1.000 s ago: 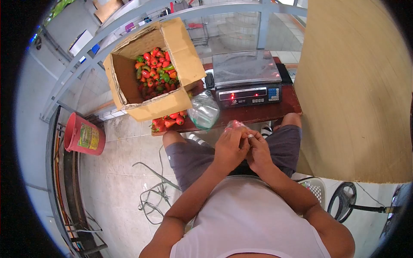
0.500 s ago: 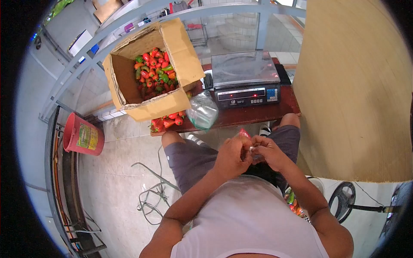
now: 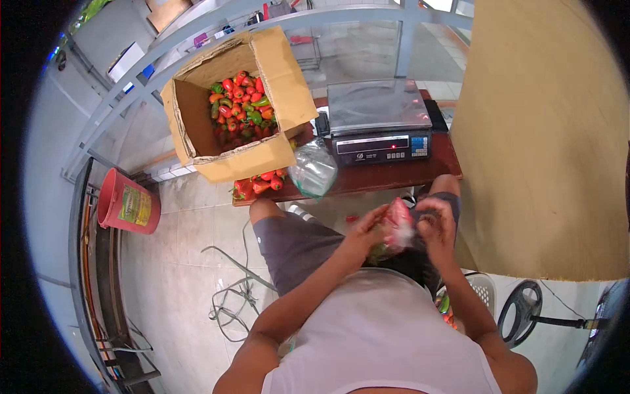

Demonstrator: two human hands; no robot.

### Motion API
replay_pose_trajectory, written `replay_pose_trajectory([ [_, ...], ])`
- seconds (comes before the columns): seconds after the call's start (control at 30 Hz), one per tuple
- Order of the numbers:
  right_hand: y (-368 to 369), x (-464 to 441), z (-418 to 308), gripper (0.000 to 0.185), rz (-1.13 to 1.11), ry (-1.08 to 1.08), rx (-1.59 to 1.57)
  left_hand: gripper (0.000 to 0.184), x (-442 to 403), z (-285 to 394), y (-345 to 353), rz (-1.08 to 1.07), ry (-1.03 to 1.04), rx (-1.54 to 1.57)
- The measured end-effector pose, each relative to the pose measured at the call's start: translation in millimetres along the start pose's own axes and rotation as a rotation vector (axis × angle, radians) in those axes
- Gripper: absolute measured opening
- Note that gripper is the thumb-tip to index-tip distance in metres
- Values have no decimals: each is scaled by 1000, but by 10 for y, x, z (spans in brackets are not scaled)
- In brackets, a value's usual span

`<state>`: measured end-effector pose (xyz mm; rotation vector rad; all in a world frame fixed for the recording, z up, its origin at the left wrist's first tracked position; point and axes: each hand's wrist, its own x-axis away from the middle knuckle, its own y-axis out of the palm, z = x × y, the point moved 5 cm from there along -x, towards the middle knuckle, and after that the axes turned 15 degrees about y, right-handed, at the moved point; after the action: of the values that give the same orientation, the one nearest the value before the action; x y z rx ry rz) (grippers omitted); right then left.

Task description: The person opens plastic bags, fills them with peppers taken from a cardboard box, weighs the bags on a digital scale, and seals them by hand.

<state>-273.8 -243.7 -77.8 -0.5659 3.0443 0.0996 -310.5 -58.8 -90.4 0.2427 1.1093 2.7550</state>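
Above my lap, my left hand (image 3: 365, 235) grips a clear plastic bag (image 3: 398, 223) with red peppers showing through it. The bag is blurred by motion, and a little green shows low down by the fingers. Just right of it is my right hand (image 3: 438, 226), its fingers loosely curled and apart, with nothing visible in them. A gap seems to separate it from the bag, though blur softens the edges.
A cardboard box (image 3: 230, 161) of red and green peppers (image 3: 243, 108) stands on a dark red bench (image 3: 367, 177). Beside it are loose red peppers (image 3: 262, 182), clear plastic bags (image 3: 313, 169) and a digital scale (image 3: 380, 121). A red bucket (image 3: 128, 203), green strapping (image 3: 239, 299) and a basket (image 3: 484, 292) are on the floor.
Both hands were pinched together at the bag's top. Now they have parted, the right hand moving right, and the bag of peppers shows in the left hand.
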Motion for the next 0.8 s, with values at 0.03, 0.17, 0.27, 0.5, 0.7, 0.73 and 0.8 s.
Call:
replay_pose_trajectory([
  [0.03, -210, -49, 295, 46, 54, 151, -242, 61, 15, -55, 122, -117, 68, -163],
  [0.17, -421, 479, 476, 74, -165, 641, -1139, 50, 66, 52, 255, -213, 82, -240],
  [0.27, -983, 983, 914, 84, -231, 695, -861, 43, 85, 138, 53, -102, 60, -344],
  [0.5, -2080, 2467, 1198, 69, -36, 1112, 56, 33, 373, 186, -620, 231, 74, -453],
  [0.7, -2173, 2979, 1419, 63, -32, 1443, 604, 30, 521, 160, -854, 377, 49, -460],
  [0.73, -2162, 2943, 1448, 62, -55, 1449, 671, 31, 519, 188, -863, 363, 59, -485],
  [0.8, -2098, 2813, 1457, 60, -133, 1444, 810, 32, 510, 241, -897, 324, 65, -535],
])
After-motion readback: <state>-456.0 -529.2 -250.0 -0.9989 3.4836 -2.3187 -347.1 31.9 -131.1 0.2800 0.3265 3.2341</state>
